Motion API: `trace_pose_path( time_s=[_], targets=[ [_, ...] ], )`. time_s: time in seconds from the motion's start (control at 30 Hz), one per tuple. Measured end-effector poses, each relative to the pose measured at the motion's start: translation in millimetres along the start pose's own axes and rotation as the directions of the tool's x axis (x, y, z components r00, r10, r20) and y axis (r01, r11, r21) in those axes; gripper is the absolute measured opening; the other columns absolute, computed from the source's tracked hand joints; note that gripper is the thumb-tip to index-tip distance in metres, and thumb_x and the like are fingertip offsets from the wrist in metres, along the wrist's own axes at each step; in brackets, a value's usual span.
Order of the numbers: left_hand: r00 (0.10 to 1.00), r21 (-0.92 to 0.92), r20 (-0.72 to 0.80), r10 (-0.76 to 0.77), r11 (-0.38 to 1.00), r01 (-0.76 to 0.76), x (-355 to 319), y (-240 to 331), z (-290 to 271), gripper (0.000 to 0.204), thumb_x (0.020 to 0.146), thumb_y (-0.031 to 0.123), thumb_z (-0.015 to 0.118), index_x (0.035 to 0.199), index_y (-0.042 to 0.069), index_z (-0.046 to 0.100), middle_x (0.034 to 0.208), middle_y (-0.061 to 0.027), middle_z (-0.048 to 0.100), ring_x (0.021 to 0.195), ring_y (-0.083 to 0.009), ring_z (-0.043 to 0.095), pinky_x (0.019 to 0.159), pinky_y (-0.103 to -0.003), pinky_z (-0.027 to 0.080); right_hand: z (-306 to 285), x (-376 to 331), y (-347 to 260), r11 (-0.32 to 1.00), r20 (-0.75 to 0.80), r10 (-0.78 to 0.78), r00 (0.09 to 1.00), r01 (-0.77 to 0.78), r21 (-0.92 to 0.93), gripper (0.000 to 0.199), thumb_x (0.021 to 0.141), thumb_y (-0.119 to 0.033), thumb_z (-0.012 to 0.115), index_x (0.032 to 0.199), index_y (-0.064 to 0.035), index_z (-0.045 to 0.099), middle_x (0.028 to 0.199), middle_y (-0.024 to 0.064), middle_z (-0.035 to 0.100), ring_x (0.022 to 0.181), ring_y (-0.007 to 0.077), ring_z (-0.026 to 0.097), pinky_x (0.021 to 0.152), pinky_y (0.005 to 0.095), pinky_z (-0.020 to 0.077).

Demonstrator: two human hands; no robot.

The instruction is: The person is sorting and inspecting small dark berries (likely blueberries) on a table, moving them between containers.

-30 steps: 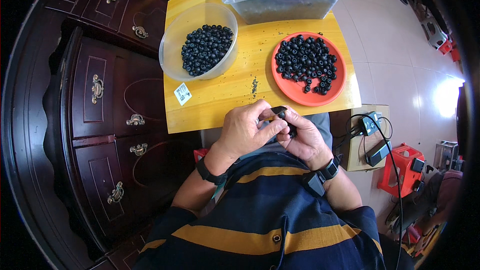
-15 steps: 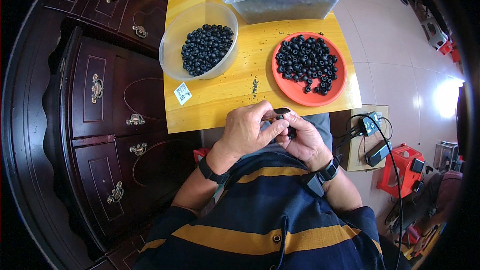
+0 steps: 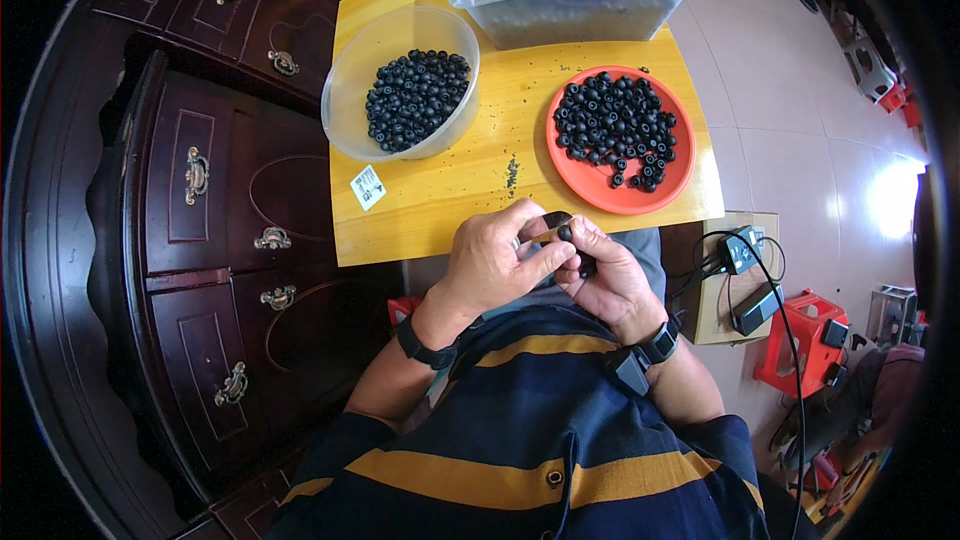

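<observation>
Both hands are held close together just past the near edge of the yellow table point(image 3: 440, 210), over the lap. A small black bead point(image 3: 566, 232) is pinched at the tips of the left hand point(image 3: 495, 265), between thumb and finger. Something thin seems to be poked at the bead there, but it is too small to be told for sure. The right hand point(image 3: 610, 275) is curled narrow around something dark just under the bead; what is kept inside it cannot be told.

Things that could go wrong are judged like this. The bead is held off the table, so if the pinch is loosened, it could be dropped onto the lap or the floor and rolled away. The orange plate point(image 3: 682, 175) is set near the table edge, so it could be bumped by an elbow and its heap of beads could be spilled.

From big to small: a clear tub point(image 3: 600, 15) full of black beads is seen at the far side, then a clear round bowl point(image 3: 345, 100) with a smaller pile, then the plate, then the one bead. That bead looks round, smooth and black. A hole in it cannot be made out.
</observation>
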State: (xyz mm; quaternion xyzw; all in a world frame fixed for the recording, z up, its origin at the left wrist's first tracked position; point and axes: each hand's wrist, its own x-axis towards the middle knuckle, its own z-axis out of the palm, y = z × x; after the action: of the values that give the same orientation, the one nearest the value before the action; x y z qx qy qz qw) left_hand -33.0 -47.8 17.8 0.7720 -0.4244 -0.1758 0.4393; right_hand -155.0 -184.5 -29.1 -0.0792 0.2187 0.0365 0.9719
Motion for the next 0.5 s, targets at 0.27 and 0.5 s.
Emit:
trace_pose_path(
  time_s=[0.27, 0.5],
  targets=[
    [0.997, -0.001, -0.024, 0.073, 0.997, -0.073, 2, 4, -3, 0.015, 0.086, 0.009, 0.076, 0.093, 0.005, 0.064, 0.063, -0.0005, 0.056, 0.054, -0.0065, 0.052, 0.052, -0.026, 0.044, -6, 6, 5, 0.999, 0.011, 0.035, 0.999, -0.034, -0.031, 0.010, 0.100, -0.021, 0.063, 0.102, -0.0109, 0.063, 0.087, -0.0026, 0.061, 0.073, 0.0074, 0.060, 0.065, 0.0234, 0.0500],
    [0.836, -0.071, -0.533, 0.131, 0.977, -0.199, 33, 3, -57, 0.039, 0.092, 0.006, 0.071, 0.128, -0.001, 0.057, 0.073, 0.0051, 0.054, 0.065, -0.0014, 0.048, 0.060, -0.020, 0.041, -8, 6, -3, 0.994, 0.149, 0.070, 0.986, -0.082, 0.076, 0.043, 0.106, -0.034, 0.049, 0.131, 0.0005, 0.056, 0.128, 0.0161, 0.066, 0.106, 0.0242, 0.068, 0.088, 0.0357, 0.0572]
  ],
)
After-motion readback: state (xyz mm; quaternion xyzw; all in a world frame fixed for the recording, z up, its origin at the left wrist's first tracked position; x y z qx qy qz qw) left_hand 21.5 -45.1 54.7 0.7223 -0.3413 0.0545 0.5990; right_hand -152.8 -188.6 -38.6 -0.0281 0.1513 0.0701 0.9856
